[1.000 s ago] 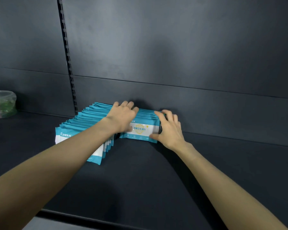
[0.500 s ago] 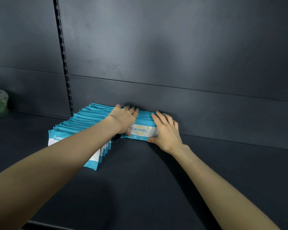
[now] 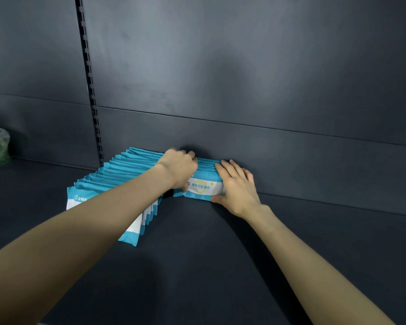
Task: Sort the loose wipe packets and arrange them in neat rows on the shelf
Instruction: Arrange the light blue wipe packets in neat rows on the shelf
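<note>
Teal-and-white wipe packets stand in rows at the back of the dark shelf. The left hand curls its fingers over their tops. The right hand presses flat-fingered against the row's right end.

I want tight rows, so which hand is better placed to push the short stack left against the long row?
Likely right hand: flat against the short stack at its right end; left hand grips its left end.
</note>
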A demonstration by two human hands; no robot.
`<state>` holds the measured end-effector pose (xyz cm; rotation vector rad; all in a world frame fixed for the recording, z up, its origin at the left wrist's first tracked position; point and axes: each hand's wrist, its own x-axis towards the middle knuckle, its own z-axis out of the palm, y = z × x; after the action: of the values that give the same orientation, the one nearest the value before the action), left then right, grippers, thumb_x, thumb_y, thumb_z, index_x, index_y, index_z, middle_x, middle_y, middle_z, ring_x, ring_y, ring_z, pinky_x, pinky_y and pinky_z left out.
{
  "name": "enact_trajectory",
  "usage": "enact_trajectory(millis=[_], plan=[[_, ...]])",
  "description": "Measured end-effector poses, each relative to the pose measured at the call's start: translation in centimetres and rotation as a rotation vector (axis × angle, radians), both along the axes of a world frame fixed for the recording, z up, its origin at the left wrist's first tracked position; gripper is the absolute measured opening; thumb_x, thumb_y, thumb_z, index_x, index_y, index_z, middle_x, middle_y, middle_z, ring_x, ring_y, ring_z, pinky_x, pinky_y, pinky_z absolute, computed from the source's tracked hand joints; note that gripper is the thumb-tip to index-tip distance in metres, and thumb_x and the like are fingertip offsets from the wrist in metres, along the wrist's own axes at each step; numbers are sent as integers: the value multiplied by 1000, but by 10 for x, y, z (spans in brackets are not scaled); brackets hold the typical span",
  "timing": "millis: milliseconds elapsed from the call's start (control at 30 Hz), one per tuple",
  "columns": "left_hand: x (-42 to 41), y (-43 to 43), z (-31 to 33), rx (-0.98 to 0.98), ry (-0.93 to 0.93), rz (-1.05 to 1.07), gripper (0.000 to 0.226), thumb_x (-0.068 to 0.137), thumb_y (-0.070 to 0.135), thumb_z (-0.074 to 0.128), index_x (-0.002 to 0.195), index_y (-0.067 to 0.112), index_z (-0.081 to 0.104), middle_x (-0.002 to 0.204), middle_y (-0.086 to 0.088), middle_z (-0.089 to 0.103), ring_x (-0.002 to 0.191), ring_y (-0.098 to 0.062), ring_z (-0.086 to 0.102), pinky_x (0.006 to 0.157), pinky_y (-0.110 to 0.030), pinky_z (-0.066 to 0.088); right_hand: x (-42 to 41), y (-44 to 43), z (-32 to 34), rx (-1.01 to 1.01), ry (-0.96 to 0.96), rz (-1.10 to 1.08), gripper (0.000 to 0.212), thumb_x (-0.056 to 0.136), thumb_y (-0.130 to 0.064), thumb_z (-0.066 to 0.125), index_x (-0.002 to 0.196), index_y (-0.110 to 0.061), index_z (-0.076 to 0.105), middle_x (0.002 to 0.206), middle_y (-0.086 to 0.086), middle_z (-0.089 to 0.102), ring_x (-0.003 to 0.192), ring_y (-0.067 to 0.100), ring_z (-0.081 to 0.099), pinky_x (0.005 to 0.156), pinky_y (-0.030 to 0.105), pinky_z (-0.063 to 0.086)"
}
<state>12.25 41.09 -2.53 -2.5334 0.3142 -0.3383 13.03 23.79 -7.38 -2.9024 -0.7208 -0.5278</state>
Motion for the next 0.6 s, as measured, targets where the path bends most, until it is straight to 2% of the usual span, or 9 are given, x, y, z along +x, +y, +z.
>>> enact_trajectory(millis=[167,300,467,600], plan=[[0,2,3,-21,44,38,77,80,54,63,141,16,36,137,-9,39,125,-26,41,95,-40,38,-3,4,5,-38,40,-29,92,83,-46,65,151,-16,11,159,3,10,147,23,0,117,41,3],[-5,5,7,-116,111,89,77,82,44,65,145,20,29,140,-10,34,130,-27,34,101,-43,35,-9,9,13,-92,56,-124,87,81,-45,67,149,-22,18,157,11,7,145,31,2,115,45,6],[-29,8,30,-252,146,101,62,84,44,64,136,18,43,135,-8,43,127,-28,40,99,-43,36,-25,14,43,-75,124,-148,77,81,-35,67,146,-23,29,158,12,-1,145,33,0,115,45,10],[-71,14,63,-364,69,21,50,88,45,58,127,14,49,127,-9,54,119,-30,49,92,-39,39,-56,16,74,44,129,-116,62,86,-32,64,141,-18,38,157,12,12,143,33,9,111,46,20]])
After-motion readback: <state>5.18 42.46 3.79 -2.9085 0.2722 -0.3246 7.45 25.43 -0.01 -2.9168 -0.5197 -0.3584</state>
